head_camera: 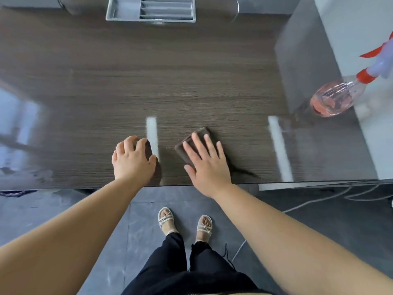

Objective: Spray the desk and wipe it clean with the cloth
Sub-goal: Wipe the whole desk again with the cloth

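- Left hand (132,159): resting on dark wood-grain desk (148,81) near front edge, fingers curled loosely, gripping nothing.
- Right hand (207,165): flat, fingers spread, pressing folded dark cloth (191,143); long axis angled up-right.
- Spray bottle (331,99): far right, pink liquid, red collar, tilted, nozzle toward upper right.

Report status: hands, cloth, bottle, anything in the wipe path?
Right hand flat on the dark cloth, pressing it to the desk. Left hand resting bare on the desk. Spray bottle parked far right. Grey tray at back edge, out of the way.
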A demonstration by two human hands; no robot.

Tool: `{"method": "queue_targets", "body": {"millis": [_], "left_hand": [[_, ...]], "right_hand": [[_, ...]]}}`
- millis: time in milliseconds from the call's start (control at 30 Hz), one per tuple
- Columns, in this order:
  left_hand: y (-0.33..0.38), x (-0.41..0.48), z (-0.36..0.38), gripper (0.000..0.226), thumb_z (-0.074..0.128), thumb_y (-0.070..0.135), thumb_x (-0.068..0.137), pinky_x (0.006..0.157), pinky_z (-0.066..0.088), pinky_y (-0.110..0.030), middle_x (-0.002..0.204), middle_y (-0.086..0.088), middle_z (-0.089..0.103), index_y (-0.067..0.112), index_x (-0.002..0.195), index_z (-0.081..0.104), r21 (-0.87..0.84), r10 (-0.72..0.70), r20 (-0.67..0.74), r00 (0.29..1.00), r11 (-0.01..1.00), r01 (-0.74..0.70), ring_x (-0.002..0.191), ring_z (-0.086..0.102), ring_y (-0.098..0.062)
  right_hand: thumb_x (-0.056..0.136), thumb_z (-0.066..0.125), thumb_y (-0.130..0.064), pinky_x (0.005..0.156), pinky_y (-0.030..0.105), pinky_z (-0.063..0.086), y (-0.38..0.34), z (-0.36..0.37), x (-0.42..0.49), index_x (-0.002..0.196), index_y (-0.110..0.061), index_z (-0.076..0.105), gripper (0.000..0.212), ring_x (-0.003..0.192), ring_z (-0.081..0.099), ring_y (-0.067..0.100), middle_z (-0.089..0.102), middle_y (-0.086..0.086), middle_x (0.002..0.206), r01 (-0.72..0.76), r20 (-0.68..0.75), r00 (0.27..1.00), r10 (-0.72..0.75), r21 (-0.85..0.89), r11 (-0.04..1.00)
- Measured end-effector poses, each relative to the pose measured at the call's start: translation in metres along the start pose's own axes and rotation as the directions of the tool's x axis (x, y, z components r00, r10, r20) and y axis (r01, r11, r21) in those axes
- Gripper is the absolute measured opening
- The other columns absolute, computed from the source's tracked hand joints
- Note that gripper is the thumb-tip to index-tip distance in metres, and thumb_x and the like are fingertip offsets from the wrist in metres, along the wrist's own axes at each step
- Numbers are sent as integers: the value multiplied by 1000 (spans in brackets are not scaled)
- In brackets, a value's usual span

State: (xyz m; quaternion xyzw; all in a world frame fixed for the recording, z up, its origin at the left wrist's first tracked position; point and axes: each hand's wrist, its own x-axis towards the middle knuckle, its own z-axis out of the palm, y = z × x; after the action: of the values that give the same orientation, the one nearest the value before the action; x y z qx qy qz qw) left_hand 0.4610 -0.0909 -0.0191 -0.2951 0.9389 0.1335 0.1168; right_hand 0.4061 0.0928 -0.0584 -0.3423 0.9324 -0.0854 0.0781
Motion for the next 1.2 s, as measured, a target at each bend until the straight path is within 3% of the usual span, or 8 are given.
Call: {"method": "queue_targets", "body": {"millis": [133,300,433,567,800,1000,1133,1200], "left_hand": [[-15,12,-9,50,50,37,91,113,18,-43,148,-4,25,23,137,40,-14,-1,-23,1000,1000,0,137,19,-30],[-28,16,-6,52,51,38,90,114,18,-43,148,-4,26,23,138,38,-13,20,-15,1000,1000,-20,136,19,-30],[-31,22,-6,49,51,37,90,112,18,-44,147,-4,28,22,136,41,-55,12,-47,999,998,-14,135,20,-31],[-35,30,-10,49,50,36,90,110,18,-44,146,-3,29,23,136,40,-52,41,-57,998,998,-44,135,20,-29],[-45,37,-9,45,49,33,91,110,17,-42,146,-2,31,24,134,42,-100,40,-57,998,994,-46,135,21,-28],[-57,52,-22,46,50,28,90,109,20,-42,146,-2,32,23,135,42,-183,-2,-89,996,983,-15,135,21,-27],[-73,64,-29,60,49,46,89,113,15,-44,151,-1,22,25,142,31,-46,-41,-22,999,998,40,139,14,-28],[-78,66,-29,65,47,52,89,114,12,-44,153,-1,17,27,145,26,-18,-50,12,999,999,50,140,10,-29]], "right_hand": [[93,29,-44,114,51,16,59,-15,19,146,-30,34,55,143,23,30,24,-1,157,370,120,926,-357,-106,923],[100,24,-44,117,52,5,32,-15,41,152,-29,15,55,147,4,29,2,0,161,-590,-58,804,592,51,806],[93,30,-43,110,58,25,-43,10,23,143,-25,41,53,139,30,36,30,5,154,67,-59,996,-69,-25,997],[96,36,-39,113,51,17,7,0,30,141,-29,43,46,139,31,33,35,2,152,624,101,781,-616,-77,778],[98,32,-40,115,54,11,-16,-7,77,150,-27,23,54,145,12,31,9,2,160,-529,-106,841,531,42,847],[94,37,-42,113,52,19,-12,-2,76,142,-28,41,50,140,30,31,32,1,153,638,131,768,-627,-67,767],[99,34,-39,113,55,20,17,-18,124,147,-24,31,51,143,20,32,19,2,158,-89,-51,995,86,-59,994],[101,27,-43,117,51,6,-9,-17,136,152,-27,16,55,146,4,28,2,-1,161,-568,-70,817,573,81,819]]}}
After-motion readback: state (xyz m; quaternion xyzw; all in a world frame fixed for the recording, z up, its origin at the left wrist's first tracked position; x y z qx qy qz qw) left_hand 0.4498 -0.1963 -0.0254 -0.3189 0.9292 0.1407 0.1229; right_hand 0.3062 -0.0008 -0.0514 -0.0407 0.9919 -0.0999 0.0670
